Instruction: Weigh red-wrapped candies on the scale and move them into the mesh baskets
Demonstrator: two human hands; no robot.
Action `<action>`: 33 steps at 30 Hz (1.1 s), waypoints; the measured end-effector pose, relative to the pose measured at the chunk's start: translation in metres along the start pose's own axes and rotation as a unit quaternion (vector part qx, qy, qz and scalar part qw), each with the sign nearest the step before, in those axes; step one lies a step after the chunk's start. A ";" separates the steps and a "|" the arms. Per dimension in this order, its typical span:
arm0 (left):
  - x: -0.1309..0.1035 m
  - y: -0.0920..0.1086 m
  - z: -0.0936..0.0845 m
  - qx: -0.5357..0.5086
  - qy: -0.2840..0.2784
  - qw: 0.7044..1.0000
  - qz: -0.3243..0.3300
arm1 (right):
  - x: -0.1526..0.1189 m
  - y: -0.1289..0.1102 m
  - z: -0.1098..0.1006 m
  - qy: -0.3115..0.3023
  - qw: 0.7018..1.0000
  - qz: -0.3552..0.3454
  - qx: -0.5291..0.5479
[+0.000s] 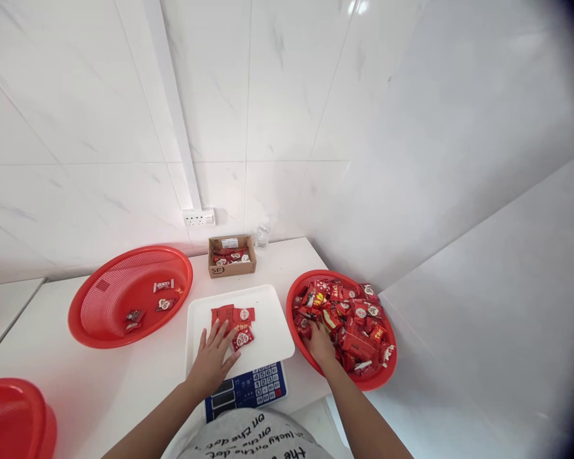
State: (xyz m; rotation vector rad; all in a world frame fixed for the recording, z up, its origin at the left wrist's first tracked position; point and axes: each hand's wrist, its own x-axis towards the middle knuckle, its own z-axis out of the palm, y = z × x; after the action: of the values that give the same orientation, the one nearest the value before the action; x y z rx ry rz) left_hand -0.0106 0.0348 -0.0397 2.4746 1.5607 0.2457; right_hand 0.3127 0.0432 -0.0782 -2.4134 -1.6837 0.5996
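My left hand [213, 358], fingers spread, rests over the white tray [270, 319] of a digital scale [246, 390]. Several red wrapped packets [243, 336] lie under and beside its fingertips; nothing shows gripped in it. My right hand [319, 346] reaches into the left side of a red plastic basket [390, 370] heaped with red wrapped packets [361, 341]. Its fingertips dip among the packets and are partly hidden, so what they hold, if anything, cannot be made out.
A larger red basket [90, 341] with a few packets stands at the left. Behind the tray are a small cardboard box [232, 269] of packets and a clear cup [263, 237]. Another red basket [43, 421] sits at the lower left. The tiled wall [277, 191] bounds the white table.
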 end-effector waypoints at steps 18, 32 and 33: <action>-0.001 0.015 -0.010 -0.043 -0.018 0.998 0.044 | -0.001 0.001 0.001 -0.006 1.000 0.015 0.019; 0.011 0.039 -0.020 -0.011 -0.043 0.999 0.017 | 0.000 0.001 0.000 -0.004 1.000 0.011 0.026; 0.012 0.039 -0.021 -0.009 -0.035 0.999 0.017 | 0.000 0.001 0.000 -0.003 1.000 0.010 0.026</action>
State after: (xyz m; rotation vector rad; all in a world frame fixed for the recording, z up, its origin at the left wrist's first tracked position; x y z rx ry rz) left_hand 0.0230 0.0313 -0.0094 2.4693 1.4827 0.1748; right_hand 0.3132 0.0424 -0.0787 -2.3974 -1.6274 0.6465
